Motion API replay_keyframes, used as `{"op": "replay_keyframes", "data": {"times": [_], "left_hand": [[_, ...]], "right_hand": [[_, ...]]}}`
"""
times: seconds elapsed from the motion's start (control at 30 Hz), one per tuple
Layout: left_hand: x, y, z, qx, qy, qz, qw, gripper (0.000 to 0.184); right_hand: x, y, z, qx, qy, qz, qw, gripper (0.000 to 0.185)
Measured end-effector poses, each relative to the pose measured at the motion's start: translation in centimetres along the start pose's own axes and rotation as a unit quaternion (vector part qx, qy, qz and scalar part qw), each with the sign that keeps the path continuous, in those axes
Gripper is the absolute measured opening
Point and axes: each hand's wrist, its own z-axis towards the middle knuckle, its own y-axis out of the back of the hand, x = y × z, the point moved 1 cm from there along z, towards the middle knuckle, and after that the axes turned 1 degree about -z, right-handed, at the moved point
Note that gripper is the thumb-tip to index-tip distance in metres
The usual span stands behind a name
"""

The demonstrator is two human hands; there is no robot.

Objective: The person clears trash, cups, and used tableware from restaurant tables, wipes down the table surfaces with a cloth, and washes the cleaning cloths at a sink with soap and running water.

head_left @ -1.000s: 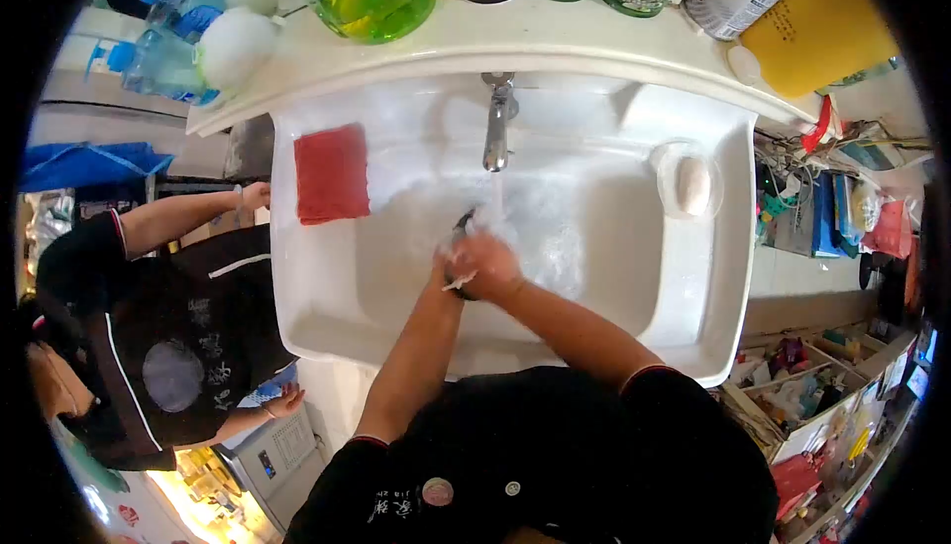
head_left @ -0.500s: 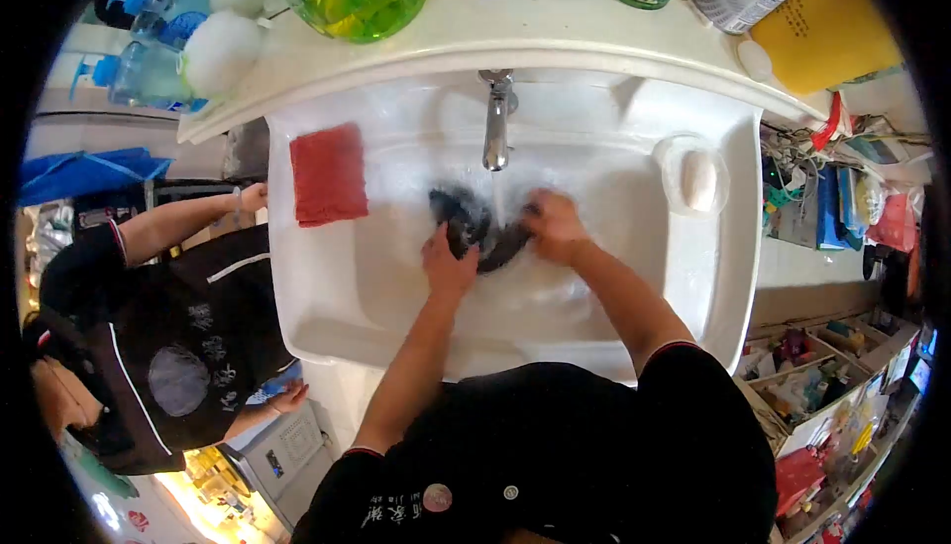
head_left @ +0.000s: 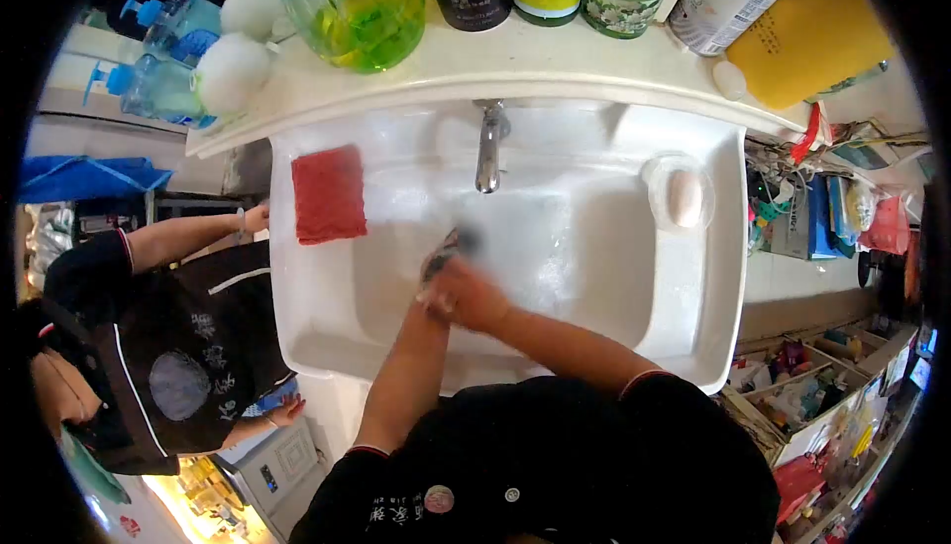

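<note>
Over the white sink (head_left: 604, 257), my left hand (head_left: 436, 304) and my right hand (head_left: 471, 296) are together, left of centre. A wet dark cloth (head_left: 438, 259) is bunched between them, its upper end blurred by motion. My right hand lies over the left and covers most of its fingers. Both hands are closed about the cloth. Above them is the metal faucet (head_left: 488, 153). A folded red cloth (head_left: 329, 195) lies on the sink's left ledge. On the right ledge, pale soap (head_left: 684, 197) sits in a clear dish.
A shelf (head_left: 555, 60) behind the sink holds a green liquid bottle (head_left: 362, 19), several other bottles and a yellow pouch (head_left: 812, 34). At the left stands another person (head_left: 183, 346) in a dark apron, one hand near the sink's edge. Boxes with odds and ends (head_left: 817, 385) are at right.
My hands were apart with the dark cloth stretched between them below the faucet; now they are together, lower left, with the cloth bunched. The water stream seen before no longer shows.
</note>
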Motion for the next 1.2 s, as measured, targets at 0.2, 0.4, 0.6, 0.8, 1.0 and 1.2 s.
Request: {"op": "replay_keyframes", "data": {"times": [0.2,0.4,0.6,0.8,1.0,1.2], "left_hand": [[-1.9,-9.3,-8.1,-0.088,-0.082,0.227,0.966,0.043],[-3.8,-8.4,-8.4,-0.172,-0.277,0.635,0.700,0.051],[-4.4,-7.0,-10.2,-0.153,-0.104,0.516,0.837,0.046],[-1.4,-8.6,-9.6,-0.162,0.112,0.232,0.952,0.044],[-1.5,-9.9,-6.2,0.055,0.148,-0.085,0.984,0.044],[-1.9,-10.5,-10.7,0.031,-0.183,0.110,0.977,0.045]], "right_hand": [[-11.2,6.8,0.4,0.016,-0.051,-0.303,0.951,0.028],[-11.1,2.4,-1.9,0.053,0.029,-0.318,0.946,0.054],[-4.8,9.9,1.1,0.172,-0.184,-0.224,0.942,0.046],[-10.7,4.4,-0.3,0.071,-0.034,-0.264,0.961,0.038],[-2.6,1.9,-1.1,-0.028,-0.122,0.114,0.985,0.036],[2.6,1.7,-1.0,0.040,0.014,0.015,0.999,0.042]]}}
